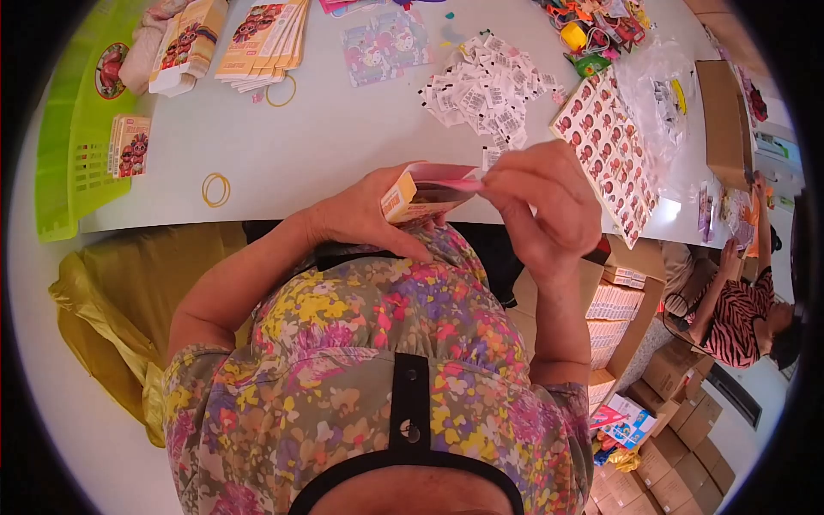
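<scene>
My left hand is wrapped round a small yellow and white carton, holding it over the table's near edge. The carton's right end stands open, and a pink sheet or flap sticks out there. My right hand is closed in a pinch at the tip of that pink piece; whether it is a card or part of the carton, I cannot tell. Beyond my right hand lies a heap of small white printed packets. To its right rests a sheet of round red character stickers.
At the left stand a green plastic basket and stacks of flat cartons. Rubber bands lie on the white table. Small toys are piled far right. A cardboard box of cartons and another person are at the right.
</scene>
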{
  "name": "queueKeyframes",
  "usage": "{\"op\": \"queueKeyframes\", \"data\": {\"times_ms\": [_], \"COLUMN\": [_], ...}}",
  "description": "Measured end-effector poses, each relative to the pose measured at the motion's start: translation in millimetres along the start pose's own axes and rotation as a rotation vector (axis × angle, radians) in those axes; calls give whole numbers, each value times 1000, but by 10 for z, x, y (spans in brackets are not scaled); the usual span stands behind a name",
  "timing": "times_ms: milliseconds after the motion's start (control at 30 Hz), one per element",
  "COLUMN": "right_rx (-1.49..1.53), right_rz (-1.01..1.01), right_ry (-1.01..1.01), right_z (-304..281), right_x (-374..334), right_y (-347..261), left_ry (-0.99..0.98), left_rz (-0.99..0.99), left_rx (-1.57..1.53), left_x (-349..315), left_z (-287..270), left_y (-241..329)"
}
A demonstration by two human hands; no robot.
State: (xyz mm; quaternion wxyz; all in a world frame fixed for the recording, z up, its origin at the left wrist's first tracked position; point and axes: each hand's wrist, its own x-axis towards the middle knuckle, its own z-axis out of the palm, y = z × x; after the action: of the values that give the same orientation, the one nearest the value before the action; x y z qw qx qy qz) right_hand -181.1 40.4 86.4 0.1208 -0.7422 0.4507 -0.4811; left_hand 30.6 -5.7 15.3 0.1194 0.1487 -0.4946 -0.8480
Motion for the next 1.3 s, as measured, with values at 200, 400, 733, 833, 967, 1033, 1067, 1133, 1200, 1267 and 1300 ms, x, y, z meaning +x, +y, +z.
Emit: {"op": "queueKeyframes", "data": {"times_ms": [200, 400, 733, 833, 967, 1033, 1067, 1133, 1200, 1267, 1300], "right_rx": [-201, -234, -216, -214, -251, -217, -181, 7, 198, 251, 255], "right_rz": [-279, -181, -58, -24, 9, 42, 81, 252, 424, 611, 611], "right_ry": [-125, -188, -312, -379, -368, -340, -310, -328, -349, -334, -338], "right_z": [50, 102, 108, 96, 115, 156, 189, 230, 251, 253, 266], "right_x": [-50, -69, -12, 19, 66, 56, 19, -123, -192, -212, -220], "right_y": [-111, -159, -248, -245, -282, -174, -124, -45, 7, 54, 81], "left_ry": [86, 122, 127, 166, 179, 186, 191, 228, 266, 444, 516], "left_rz": [175, 201, 193, 184, 23, -20, -70, -59, -51, 155, 246], "left_rx": [245, 334, 144, 103, -38, 2, 40, 105, 168, 43, 55], "left_x": [-30, -31, -21, -55, -91, -72, -76, -72, -85, -84, -102], "left_z": [20, 10, 36, 64, 64, 23, 5, 17, 41, 47, 33], "left_y": [-69, -59, -68, -60, -28, -34, -36, -13, -30, -96, -165]}}
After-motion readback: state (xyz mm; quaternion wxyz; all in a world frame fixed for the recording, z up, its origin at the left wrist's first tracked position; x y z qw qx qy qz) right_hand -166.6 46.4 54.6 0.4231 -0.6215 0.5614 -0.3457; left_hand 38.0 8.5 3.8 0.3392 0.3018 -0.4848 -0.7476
